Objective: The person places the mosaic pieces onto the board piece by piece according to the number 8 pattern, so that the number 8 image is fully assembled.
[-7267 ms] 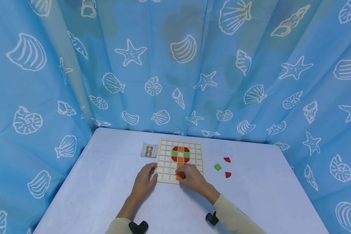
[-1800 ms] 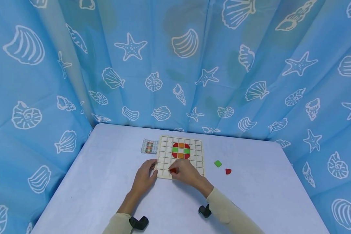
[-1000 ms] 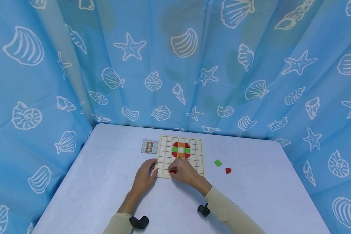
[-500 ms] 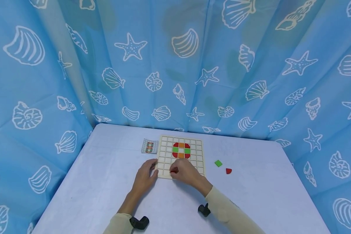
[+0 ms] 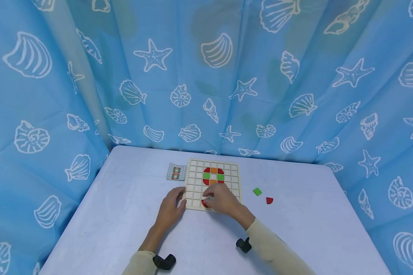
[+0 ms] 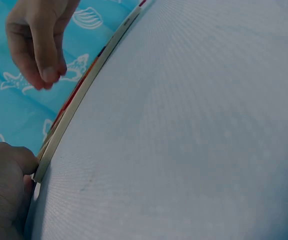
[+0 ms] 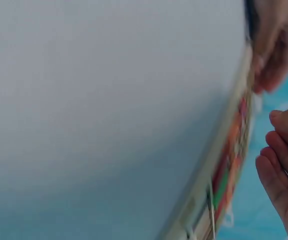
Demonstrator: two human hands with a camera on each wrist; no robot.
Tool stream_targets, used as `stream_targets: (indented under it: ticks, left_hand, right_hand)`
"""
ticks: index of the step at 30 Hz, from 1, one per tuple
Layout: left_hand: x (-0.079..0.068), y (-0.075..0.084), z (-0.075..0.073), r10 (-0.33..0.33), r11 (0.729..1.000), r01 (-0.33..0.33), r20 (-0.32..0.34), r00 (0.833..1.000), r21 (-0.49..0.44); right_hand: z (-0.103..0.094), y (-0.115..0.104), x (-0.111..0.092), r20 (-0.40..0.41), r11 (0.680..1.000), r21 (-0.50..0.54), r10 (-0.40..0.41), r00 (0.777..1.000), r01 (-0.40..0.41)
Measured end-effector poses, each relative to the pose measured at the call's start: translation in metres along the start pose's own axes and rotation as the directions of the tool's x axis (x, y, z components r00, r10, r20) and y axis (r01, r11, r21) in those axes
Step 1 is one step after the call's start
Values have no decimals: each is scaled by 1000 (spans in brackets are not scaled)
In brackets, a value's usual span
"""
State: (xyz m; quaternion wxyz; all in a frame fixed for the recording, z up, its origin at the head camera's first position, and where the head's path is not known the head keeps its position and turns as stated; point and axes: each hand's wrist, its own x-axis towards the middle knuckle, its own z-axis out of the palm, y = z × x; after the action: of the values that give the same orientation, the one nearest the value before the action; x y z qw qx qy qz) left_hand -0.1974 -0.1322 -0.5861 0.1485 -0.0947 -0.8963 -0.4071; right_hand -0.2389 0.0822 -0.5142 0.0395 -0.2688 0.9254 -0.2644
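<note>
A cream grid board lies on the table, bearing a ring of red, orange and green tiles. My left hand holds its left edge; the left wrist view has the left thumb on the board's corner. Just over the near part hovers my right hand, fingers loosely bent and nothing between them. Below its fingertips a red rounded tile sits in the front row. In the right wrist view the right hand is apart from the board. It hides several middle and front cells in the head view.
A pattern card lies left of the board. On the right are a loose green square tile and a red rounded tile. A white cloth covers the table. Behind hangs a blue shell-print curtain.
Over several seconds one loose red tile has gone from the right side. My right hand has let go of a red tile at the board's front and risen slightly rightward. The left hand stayed.
</note>
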Motion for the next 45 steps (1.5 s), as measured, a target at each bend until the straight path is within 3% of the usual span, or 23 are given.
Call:
stream_targets:
  ticks: [6, 14, 18, 23, 26, 38, 45]
  left_hand:
    - [0, 2, 0, 33, 999, -33, -16, 999, -1]
    - [0, 3, 0, 48, 999, -47, -41, 998, 22]
    - [-1, 3, -1, 68, 998, -68, -54, 996, 16]
    - [-1, 2, 0, 70, 997, -70, -53, 996, 11]
    - [-2, 0, 0, 62, 998, -61, -42, 997, 11]
    - [1, -3, 2, 106, 994, -106, -65, 992, 11]
    - [-1, -2, 1, 82, 996, -83, -48, 995, -12]
  right_hand:
    - [-34, 26, -8, -97, 991, 40, 131, 987, -128]
    - [-69, 73, -31, -190, 974, 22, 227, 955, -227]
    - [-75, 98, -40, -185, 951, -11, 301, 936, -308]
    - [-75, 115, -46, -130, 889, -31, 449, 884, -457]
    - [-72, 120, -47, -107, 866, -48, 491, 865, -498]
    - [-62, 129, -39, -116, 905, -112, 398, 910, -410]
    - [-59, 129, -39, -104, 907, -115, 395, 913, -406]
